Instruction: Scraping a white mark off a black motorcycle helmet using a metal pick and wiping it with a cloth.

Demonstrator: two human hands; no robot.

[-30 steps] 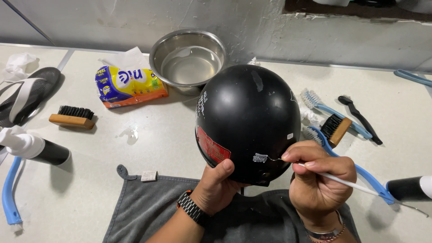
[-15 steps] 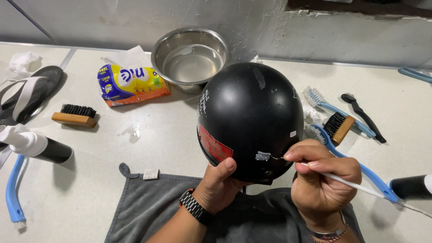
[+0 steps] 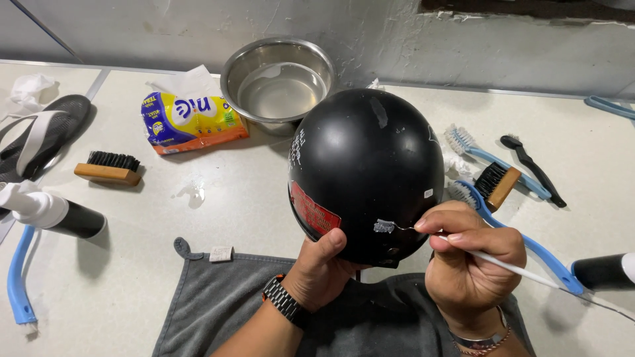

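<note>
A round matte black helmet (image 3: 367, 165) with a red sticker and small white marks is held up over a grey towel (image 3: 225, 304). My left hand (image 3: 321, 268), with a dark watch on its wrist, grips the helmet's lower edge from below. My right hand (image 3: 466, 261) pinches a thin white-handled tool (image 3: 509, 264). The tool's fine metal tip touches a small pale patch (image 3: 385, 227) low on the shell.
A steel bowl of water (image 3: 278, 82) stands behind the helmet beside a yellow tissue pack (image 3: 192, 119). Blue, black and wooden brushes (image 3: 503, 175) lie to the right. A wooden brush (image 3: 109, 168), a sandal (image 3: 40, 139), a bottle (image 3: 56, 215) and a blue brush (image 3: 20, 274) lie at left.
The view has shifted slightly. The tool's tip stays on the pale patch, with my right hand edging a little toward it. My left hand keeps its hold.
</note>
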